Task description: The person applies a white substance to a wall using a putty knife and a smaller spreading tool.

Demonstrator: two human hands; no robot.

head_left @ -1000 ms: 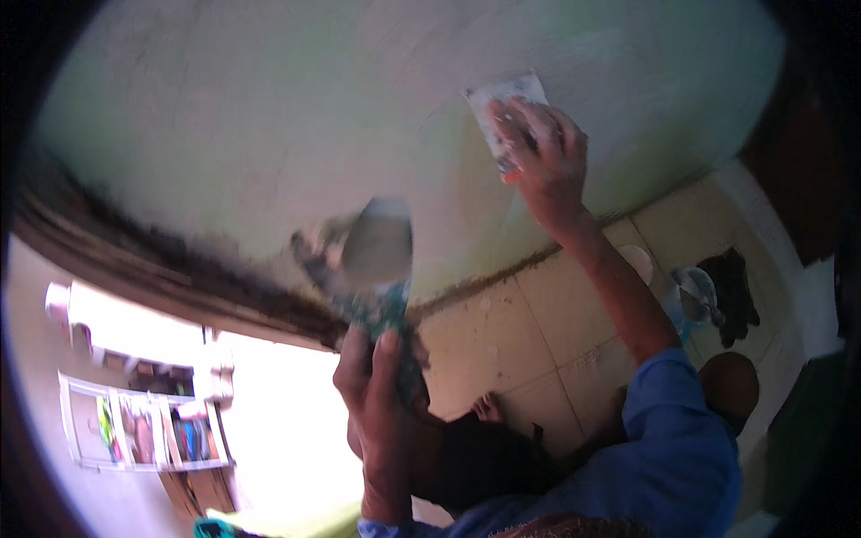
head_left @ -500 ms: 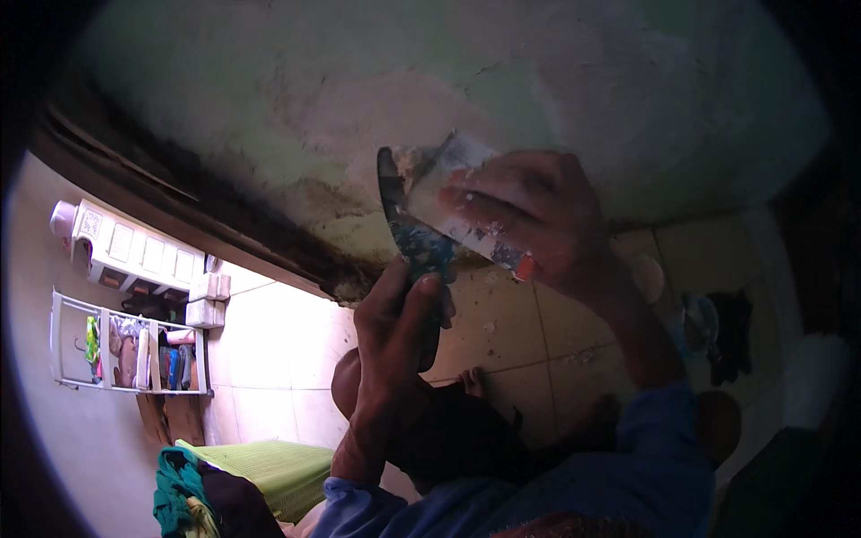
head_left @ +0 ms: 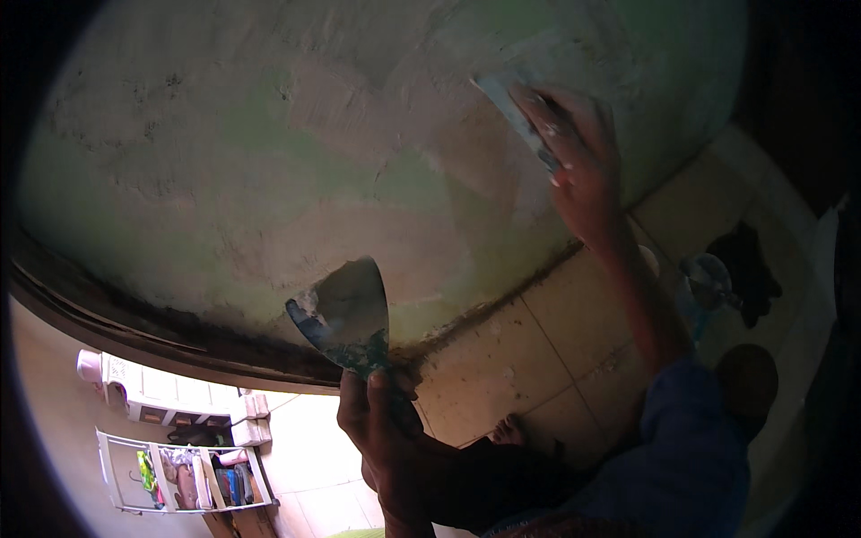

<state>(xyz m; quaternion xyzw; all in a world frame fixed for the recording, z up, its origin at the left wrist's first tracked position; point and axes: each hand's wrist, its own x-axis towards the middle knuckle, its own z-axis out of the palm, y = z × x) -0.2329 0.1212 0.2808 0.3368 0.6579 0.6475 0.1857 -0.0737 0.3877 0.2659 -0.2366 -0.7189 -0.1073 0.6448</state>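
Observation:
My left hand (head_left: 381, 417) is closed round the handle of a wide putty knife (head_left: 354, 300), its blade pointing up in front of the wall's lower part. Pale filler clings to the left side of that blade. Farther up and to the right, my right hand (head_left: 578, 148) grips a flat filler spreader (head_left: 509, 108) and holds its edge at the wall (head_left: 359, 152). White smears mark the right fingers. The wall is green with greyish-pink filler patches, and a browner, damp-looking area lies just left of the spreader.
A tiled floor (head_left: 502, 368) meets the wall below. A clear container (head_left: 704, 278) and a dark cloth-like thing (head_left: 746, 273) lie on the right. At lower left, beyond a dark wooden frame (head_left: 179, 345), stands a white rack (head_left: 188, 471) with several items. My bare foot (head_left: 508, 430) shows below.
My hands have moved apart. The spreader, formerly against the putty knife's blade, has gone up and right to the wall; the putty knife has dropped lower. The view has shifted too.

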